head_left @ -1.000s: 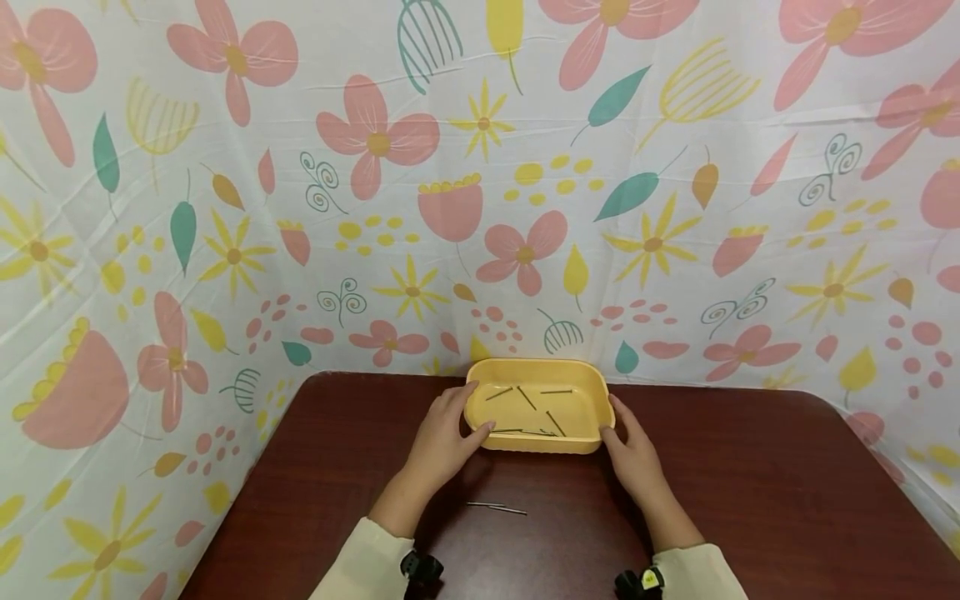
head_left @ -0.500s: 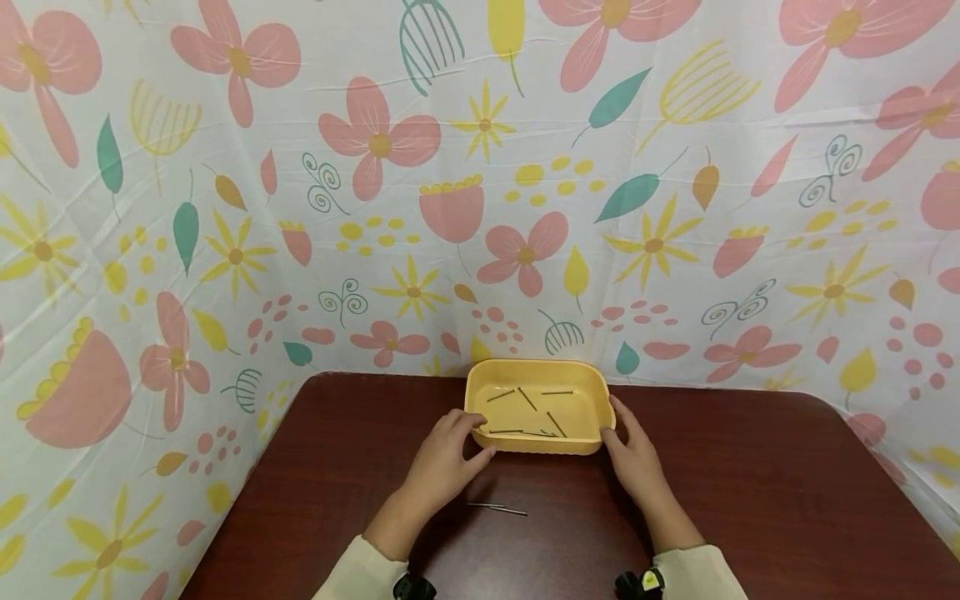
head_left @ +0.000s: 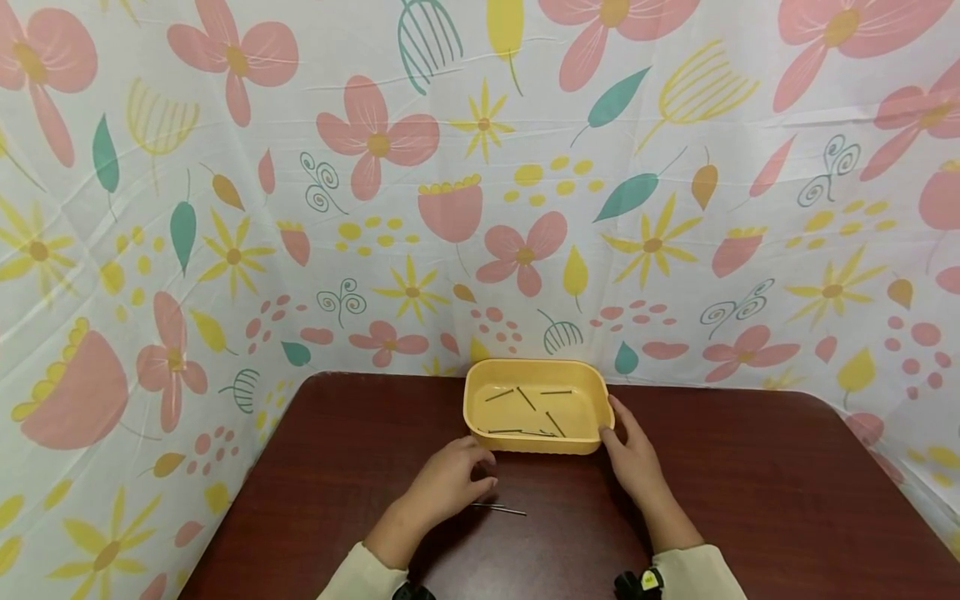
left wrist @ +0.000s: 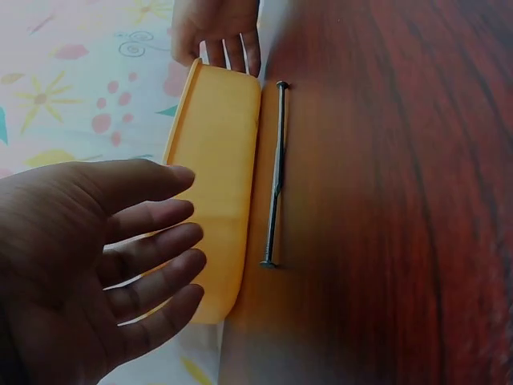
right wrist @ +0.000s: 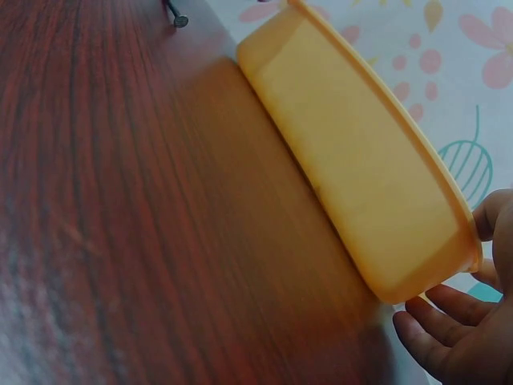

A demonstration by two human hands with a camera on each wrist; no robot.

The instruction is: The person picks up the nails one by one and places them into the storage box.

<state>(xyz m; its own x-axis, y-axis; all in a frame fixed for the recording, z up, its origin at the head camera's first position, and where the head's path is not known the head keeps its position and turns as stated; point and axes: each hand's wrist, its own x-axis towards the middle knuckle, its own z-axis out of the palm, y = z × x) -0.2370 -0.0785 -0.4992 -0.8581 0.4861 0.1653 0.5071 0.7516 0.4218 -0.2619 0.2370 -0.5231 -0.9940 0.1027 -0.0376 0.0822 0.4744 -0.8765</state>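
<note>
A yellow plastic tray (head_left: 540, 446) stands near the back of the table, with several nails (head_left: 555, 423) lying in it. My right hand (head_left: 636, 458) holds the tray's right end, thumb at the rim and fingers round the corner, as the right wrist view shows at the tray wall (right wrist: 361, 160). In front of the tray, two nails (head_left: 510, 511) lie on the wood; the left wrist view shows these nails (left wrist: 278, 160) end to side, heads at opposite ends. My left hand (head_left: 448, 479) hovers just left of them, fingers loosely bent, holding nothing, and partly covers their left end.
The dark red wooden table (head_left: 750, 483) has rounded back corners. A flower-printed cloth (head_left: 675, 275) hangs right behind the tray and along the left side. Black wrist cameras (head_left: 637, 583) sit at the sleeve cuffs.
My left hand has let go of the tray's left end and come down toward the front, beside the loose nails. The right hand and the tray have stayed in place.
</note>
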